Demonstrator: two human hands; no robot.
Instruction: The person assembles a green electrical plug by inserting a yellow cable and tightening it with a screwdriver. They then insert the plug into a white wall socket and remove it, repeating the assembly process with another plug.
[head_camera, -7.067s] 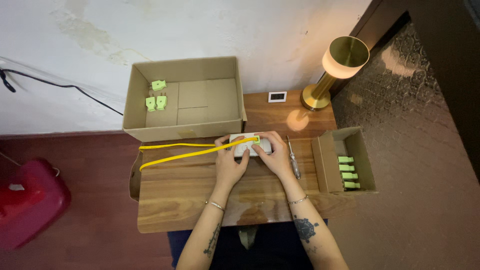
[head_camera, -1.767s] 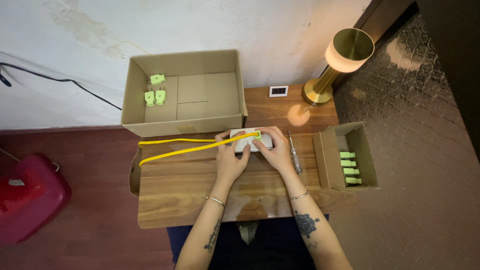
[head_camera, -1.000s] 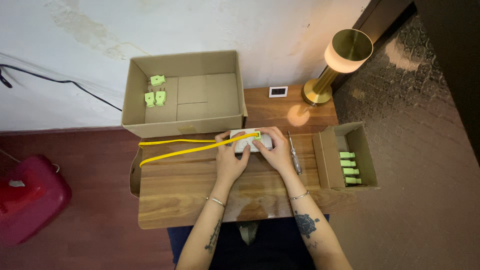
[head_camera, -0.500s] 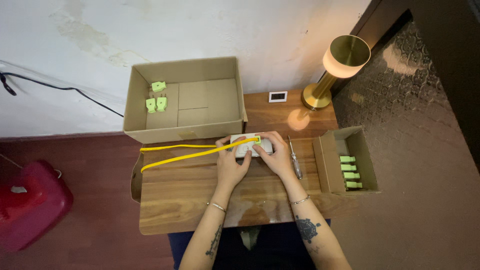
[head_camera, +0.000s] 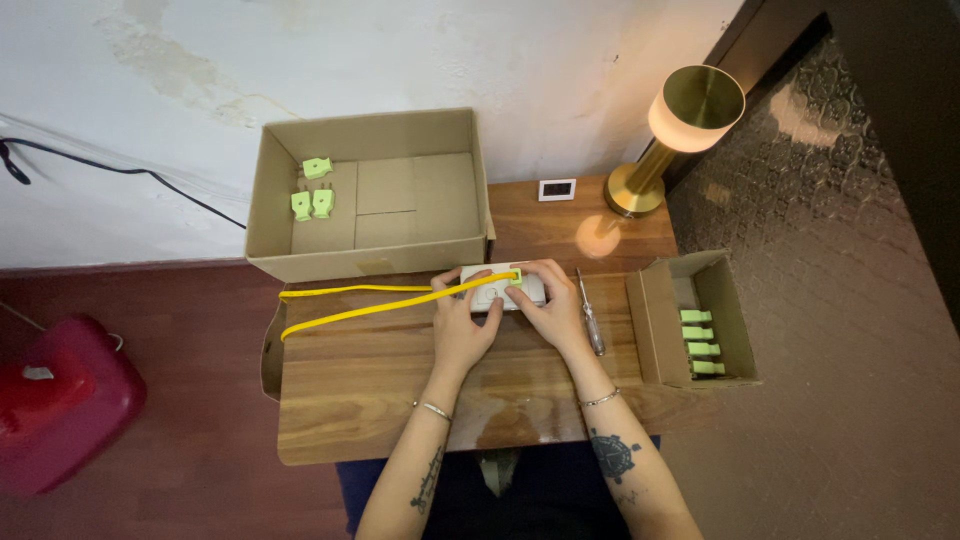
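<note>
Looking down from the head camera, we pinched a small white plastic socket block (head_camera: 503, 289) mid-tabletop (head_camera: 380, 400), left hand (head_camera: 463, 322) and right hand (head_camera: 547, 306) both closed on it; light, rigid, best held by its edges, its stiff yellow cable (head_camera: 360, 303) trailing left.

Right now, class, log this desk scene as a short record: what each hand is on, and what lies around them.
Left hand: on the white rectangular socket block, by the yellow cable
Right hand: on the same block
Tool: screwdriver right of the hands
Large cardboard box: three green plugs
Small cardboard box: row of green plugs
Light: brass lamp, lit
</note>
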